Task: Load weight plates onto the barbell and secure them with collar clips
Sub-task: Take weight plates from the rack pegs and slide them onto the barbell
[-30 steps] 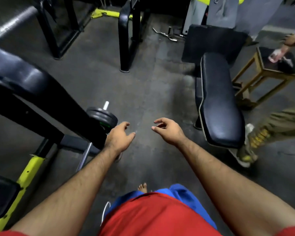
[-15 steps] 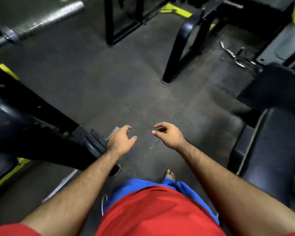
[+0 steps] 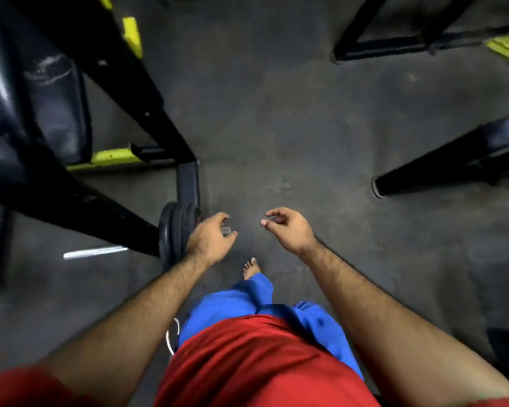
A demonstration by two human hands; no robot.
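barbell [image 3: 94,251] mostly hidden behind black frame [image 3: 71,198], weight plates [image 3: 174,230] blurred

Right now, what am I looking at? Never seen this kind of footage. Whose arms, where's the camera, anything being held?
This is one wide-angle camera worn on a person's head, looking down at their own arms; there is no robot. The left hand and right hand hang in front with loosely curled fingers, and neither holds anything. Just beside the left hand, black weight plates sit on a barbell lying on the dark gym floor. A black and yellow bench frame stands to the left. No collar clip is visible. The frame is motion-blurred.
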